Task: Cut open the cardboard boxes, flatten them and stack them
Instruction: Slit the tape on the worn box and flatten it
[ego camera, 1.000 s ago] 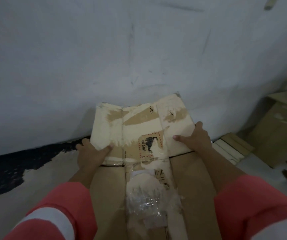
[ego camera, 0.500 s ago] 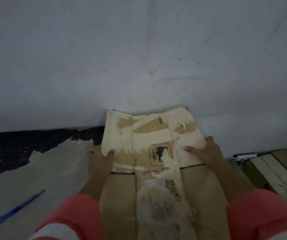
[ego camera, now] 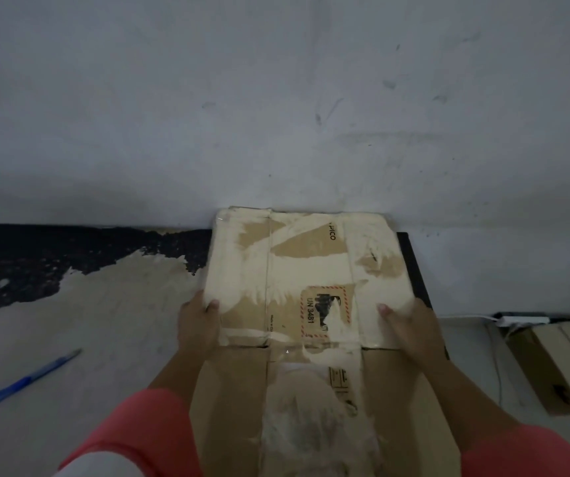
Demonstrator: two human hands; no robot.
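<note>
Straight ahead of me, a pale, scuffed wall [ego camera: 276, 98] fills the upper half of the head view. Below it runs the floor [ego camera: 97, 339], light and dusty, with a ragged dark patch [ego camera: 53, 259] along the wall's foot on the left. Between my arms lies the flattened cardboard box [ego camera: 311, 256], long and brown. Its far panel is smeared with white and reaches the base of the wall; whether it touches the wall I cannot tell. To the right, more brown cardboard [ego camera: 552, 366] lies on the floor, well apart from the box. Coral sleeves [ego camera: 139, 432] show at the bottom edge. My left hand [ego camera: 197, 325] grips the box's left edge, thumb on top and fingers curled beneath. My right hand [ego camera: 410, 332] grips the right edge, thumb pressed on the white panel. A red-hatched label [ego camera: 323, 313] reading UN 3481 sits on that panel, between my thumbs. A blue pen [ego camera: 25, 382] lies on the floor to the left, well clear of the box. A white power strip [ego camera: 521, 320] sits at the wall's foot on the right.
</note>
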